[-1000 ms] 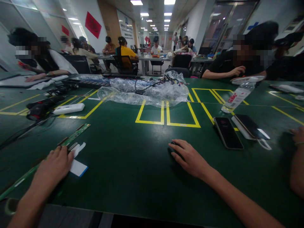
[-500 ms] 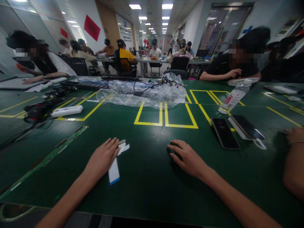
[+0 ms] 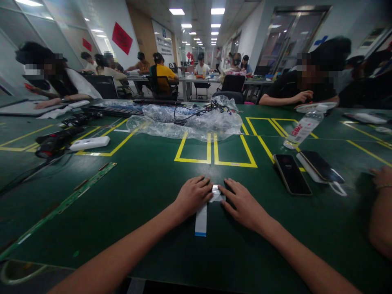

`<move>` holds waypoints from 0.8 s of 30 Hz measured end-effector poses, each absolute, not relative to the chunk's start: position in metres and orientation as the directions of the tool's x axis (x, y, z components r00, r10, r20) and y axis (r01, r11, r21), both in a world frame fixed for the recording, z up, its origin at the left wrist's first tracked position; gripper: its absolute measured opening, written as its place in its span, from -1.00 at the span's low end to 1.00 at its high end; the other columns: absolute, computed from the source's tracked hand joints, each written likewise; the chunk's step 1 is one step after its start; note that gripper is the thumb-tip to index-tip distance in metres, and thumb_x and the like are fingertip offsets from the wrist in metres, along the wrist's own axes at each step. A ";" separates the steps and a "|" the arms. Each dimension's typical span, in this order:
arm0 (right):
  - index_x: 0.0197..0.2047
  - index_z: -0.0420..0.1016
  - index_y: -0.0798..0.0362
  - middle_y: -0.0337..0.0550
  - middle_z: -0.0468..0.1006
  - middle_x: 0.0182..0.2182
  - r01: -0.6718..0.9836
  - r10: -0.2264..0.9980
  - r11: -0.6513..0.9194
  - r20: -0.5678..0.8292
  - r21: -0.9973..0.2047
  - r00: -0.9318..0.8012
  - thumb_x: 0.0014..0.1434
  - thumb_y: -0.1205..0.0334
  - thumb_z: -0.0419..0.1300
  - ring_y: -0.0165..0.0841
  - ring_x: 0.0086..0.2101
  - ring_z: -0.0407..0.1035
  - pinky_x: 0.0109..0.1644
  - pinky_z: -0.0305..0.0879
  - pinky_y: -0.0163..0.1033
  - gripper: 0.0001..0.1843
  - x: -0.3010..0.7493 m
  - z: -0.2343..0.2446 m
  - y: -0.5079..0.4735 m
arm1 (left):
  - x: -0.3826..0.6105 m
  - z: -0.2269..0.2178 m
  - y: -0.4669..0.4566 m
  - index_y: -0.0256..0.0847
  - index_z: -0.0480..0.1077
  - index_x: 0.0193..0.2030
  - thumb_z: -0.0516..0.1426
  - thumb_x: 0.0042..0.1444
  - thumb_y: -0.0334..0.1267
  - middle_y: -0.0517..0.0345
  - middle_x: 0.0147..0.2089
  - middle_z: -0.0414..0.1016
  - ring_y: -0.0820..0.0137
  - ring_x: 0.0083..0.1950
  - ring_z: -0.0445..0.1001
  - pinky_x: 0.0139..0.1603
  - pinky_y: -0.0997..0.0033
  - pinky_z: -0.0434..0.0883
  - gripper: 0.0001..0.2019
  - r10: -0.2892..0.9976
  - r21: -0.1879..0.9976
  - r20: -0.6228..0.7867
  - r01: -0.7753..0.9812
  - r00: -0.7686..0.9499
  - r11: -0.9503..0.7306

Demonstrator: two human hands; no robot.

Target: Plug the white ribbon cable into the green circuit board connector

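Ribbon cable (image 3: 201,222), white with a blue end, lies at lower centre on the green desk (image 3: 226,255), partly covered by the left hand (image 3: 194,197). Whether the left fingers pinch it or merely press on it, I cannot tell. The right hand (image 3: 243,203) rests with fingers spread and released, their tips at the cable's upper right part; contact is unclear. A long narrow circuit board (image 3: 76,195) slants across the lower left; a smartphone (image 3: 292,174) lies at centre right, below a water bottle (image 3: 304,125).
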State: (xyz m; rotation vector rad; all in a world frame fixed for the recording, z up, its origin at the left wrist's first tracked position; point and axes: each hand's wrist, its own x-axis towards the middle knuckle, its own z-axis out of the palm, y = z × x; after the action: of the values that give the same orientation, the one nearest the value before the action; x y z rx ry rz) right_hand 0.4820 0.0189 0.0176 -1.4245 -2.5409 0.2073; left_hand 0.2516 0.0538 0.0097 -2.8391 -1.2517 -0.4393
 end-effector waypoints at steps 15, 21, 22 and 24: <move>0.32 0.31 0.03 0.11 0.30 0.30 0.806 0.835 0.550 0.158 -0.217 -0.527 0.33 0.13 0.08 -0.02 0.28 0.17 0.32 0.12 0.23 -0.47 0.479 0.021 0.015 | 0.246 0.015 0.045 -0.18 0.36 0.24 -0.06 0.38 -0.10 -0.05 0.29 0.40 0.11 0.33 0.32 0.23 -0.01 0.38 -0.59 0.756 0.145 0.221 0.746 0.616 -0.650; 0.35 0.27 0.06 0.14 0.27 0.31 0.822 0.848 0.531 0.116 -0.207 -0.518 0.33 0.10 0.09 -0.02 0.28 0.16 0.33 0.12 0.20 -0.43 0.480 0.029 0.014 | 0.219 0.029 0.044 -0.24 0.20 0.37 -0.10 0.37 0.00 -0.14 0.38 0.27 0.11 0.38 0.26 0.31 0.00 0.32 -0.46 0.863 0.172 0.092 0.846 0.496 -0.505; 0.37 0.23 0.04 0.13 0.26 0.32 0.824 0.850 0.526 0.106 -0.210 -0.515 0.33 0.09 0.09 -0.02 0.29 0.15 0.32 0.12 0.21 -0.41 0.480 0.030 0.014 | 0.209 0.032 0.045 -0.24 0.19 0.38 -0.10 0.36 0.01 -0.15 0.40 0.23 0.08 0.39 0.25 0.31 -0.02 0.32 -0.44 0.891 0.155 0.052 0.878 0.451 -0.453; 0.39 0.20 0.02 0.13 0.24 0.33 0.832 0.857 0.514 0.088 -0.210 -0.508 0.32 0.09 0.10 -0.02 0.29 0.14 0.32 0.13 0.22 -0.39 0.481 0.032 0.013 | 0.186 0.037 0.046 -0.24 0.17 0.40 -0.11 0.35 0.04 -0.18 0.42 0.18 0.04 0.40 0.22 0.29 -0.07 0.32 -0.41 0.937 0.109 -0.013 0.932 0.348 -0.345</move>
State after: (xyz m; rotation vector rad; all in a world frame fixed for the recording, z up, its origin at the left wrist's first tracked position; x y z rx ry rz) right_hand 0.4806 0.0132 0.0317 -1.4506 -2.5727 0.2090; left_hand 0.1856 0.0461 0.0366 -2.6569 -1.8489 -0.0840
